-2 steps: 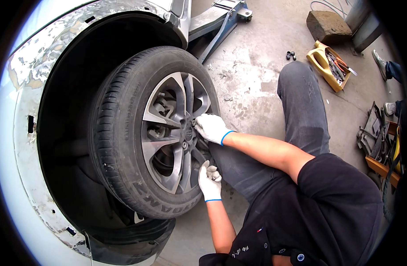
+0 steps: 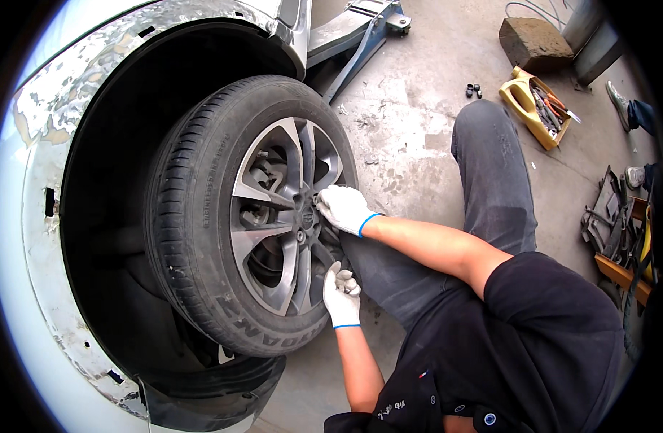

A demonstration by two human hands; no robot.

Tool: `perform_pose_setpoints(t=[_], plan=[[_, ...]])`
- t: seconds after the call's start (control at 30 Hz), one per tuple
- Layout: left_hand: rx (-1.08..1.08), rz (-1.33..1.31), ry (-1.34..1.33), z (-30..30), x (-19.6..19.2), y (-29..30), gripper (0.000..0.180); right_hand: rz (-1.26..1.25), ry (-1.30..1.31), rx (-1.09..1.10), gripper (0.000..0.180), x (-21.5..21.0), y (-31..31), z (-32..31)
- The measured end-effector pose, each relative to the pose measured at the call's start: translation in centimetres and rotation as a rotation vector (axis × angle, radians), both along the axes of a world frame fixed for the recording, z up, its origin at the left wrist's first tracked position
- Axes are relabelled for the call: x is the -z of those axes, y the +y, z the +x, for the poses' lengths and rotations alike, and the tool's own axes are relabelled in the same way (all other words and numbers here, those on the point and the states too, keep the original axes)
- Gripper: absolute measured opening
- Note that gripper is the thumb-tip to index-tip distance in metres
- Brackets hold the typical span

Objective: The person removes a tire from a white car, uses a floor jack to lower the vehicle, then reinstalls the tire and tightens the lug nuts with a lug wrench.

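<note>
The wheel [image 2: 194, 187], a black tyre on a grey-and-silver spoked alloy rim [image 2: 263, 191], stands in the car's wheel arch. My right hand [image 2: 346, 209], in a white glove with a blue cuff, reaches to the hub. Its fingertips pinch a small lug nut [image 2: 317, 199] beside the centre cap [image 2: 308, 216]. Another lug nut [image 2: 301, 236] sits in the hub below the cap. Lower down, my gloved left hand [image 2: 342, 296] is held palm up near the tyre's edge. Its fingers curl closed; what lies in them is mostly hidden.
The fender [image 2: 46, 115] has patchy bare metal. A floor jack [image 2: 371, 32] stands beyond the wheel. Small dark parts [image 2: 473, 91], a yellow tool tray [image 2: 520, 97], a brown block [image 2: 535, 43] and a heap of parts [image 2: 613, 216] lie at right. Another person's shoes [image 2: 618, 105] show there.
</note>
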State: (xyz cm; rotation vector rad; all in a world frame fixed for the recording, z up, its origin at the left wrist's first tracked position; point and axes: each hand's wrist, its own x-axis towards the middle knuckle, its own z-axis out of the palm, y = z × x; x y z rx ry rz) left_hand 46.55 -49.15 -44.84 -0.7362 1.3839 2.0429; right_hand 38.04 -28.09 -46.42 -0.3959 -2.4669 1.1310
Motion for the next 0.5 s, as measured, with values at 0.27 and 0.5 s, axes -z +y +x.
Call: perform_pose_setpoints(t=[0.27, 0.5], plan=[[-0.074, 0.270, -0.079, -0.1, -0.8, 0.1, 0.027, -0.032, 0.027, 0.057, 0.020, -0.1, -0.7, -0.3], [-0.016, 0.393, 0.010, -0.2, 0.5, -0.5, 0.030, -0.036, -0.017, 0.042, 0.023, -0.8, -0.5, -0.1]])
